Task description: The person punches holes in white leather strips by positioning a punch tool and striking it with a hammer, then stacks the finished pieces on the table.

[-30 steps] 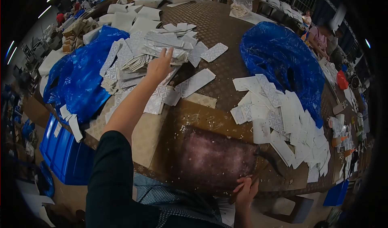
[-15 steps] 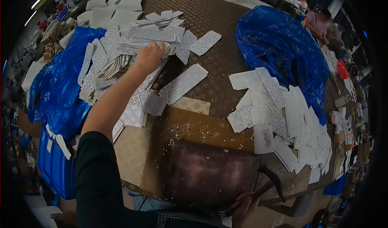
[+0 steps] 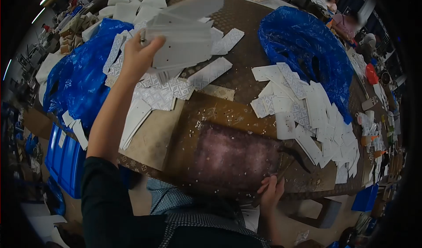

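Fingers of left hand (image 3: 137, 54) pinch a fanned stack of white sheets (image 3: 184, 39), lifted above the table's far-left pile. Risk: loose fan, sheets likely slide out, grip only at one corner. Left arm stretched forward, raised. Right hand (image 3: 271, 191) at near edge, fingers curled on hammer (image 3: 293, 153) handle.

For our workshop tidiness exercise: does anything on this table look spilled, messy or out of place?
Yes. Small white bits lie scattered over the brown board and the dark pad, like punched scraps. The white cards on the right lie in a loose, crooked heap. The left hand holds a fanned stack of cards in the air.
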`<state>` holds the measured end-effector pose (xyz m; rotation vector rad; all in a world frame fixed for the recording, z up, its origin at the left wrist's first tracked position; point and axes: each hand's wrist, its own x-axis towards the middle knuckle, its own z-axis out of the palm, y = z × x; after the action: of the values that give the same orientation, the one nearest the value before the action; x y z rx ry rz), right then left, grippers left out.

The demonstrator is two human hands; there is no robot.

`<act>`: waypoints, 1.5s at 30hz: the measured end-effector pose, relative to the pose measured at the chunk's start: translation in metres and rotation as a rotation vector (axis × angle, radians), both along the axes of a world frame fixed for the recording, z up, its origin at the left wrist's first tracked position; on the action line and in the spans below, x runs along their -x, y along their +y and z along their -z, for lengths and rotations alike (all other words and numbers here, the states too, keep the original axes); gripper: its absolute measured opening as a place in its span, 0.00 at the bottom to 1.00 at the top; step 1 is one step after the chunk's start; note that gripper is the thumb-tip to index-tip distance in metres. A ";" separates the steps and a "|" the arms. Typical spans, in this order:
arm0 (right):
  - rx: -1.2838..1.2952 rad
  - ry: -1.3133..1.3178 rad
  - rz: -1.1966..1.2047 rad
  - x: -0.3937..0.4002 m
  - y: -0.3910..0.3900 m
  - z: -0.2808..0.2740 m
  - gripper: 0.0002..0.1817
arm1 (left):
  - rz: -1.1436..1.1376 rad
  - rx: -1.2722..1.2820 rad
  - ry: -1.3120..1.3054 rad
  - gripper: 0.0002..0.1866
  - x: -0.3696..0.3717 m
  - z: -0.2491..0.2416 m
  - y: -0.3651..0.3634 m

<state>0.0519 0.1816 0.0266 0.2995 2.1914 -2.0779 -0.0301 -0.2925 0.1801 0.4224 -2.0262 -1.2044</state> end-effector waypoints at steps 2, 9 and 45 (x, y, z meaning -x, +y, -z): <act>0.018 0.019 -0.014 0.000 0.001 0.001 0.10 | -0.026 -0.369 0.099 0.24 -0.035 0.005 0.014; 0.039 0.024 -0.048 0.001 0.004 0.007 0.12 | -0.134 -1.010 0.123 0.15 -0.137 0.152 0.035; 0.124 0.075 -0.015 0.001 0.004 0.014 0.11 | -0.019 0.348 -0.475 0.15 -0.148 0.129 0.070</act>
<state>0.0507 0.1857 0.0126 0.1968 2.0861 -2.2396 0.1178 -0.2229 0.0509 0.5922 -2.5698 -0.7597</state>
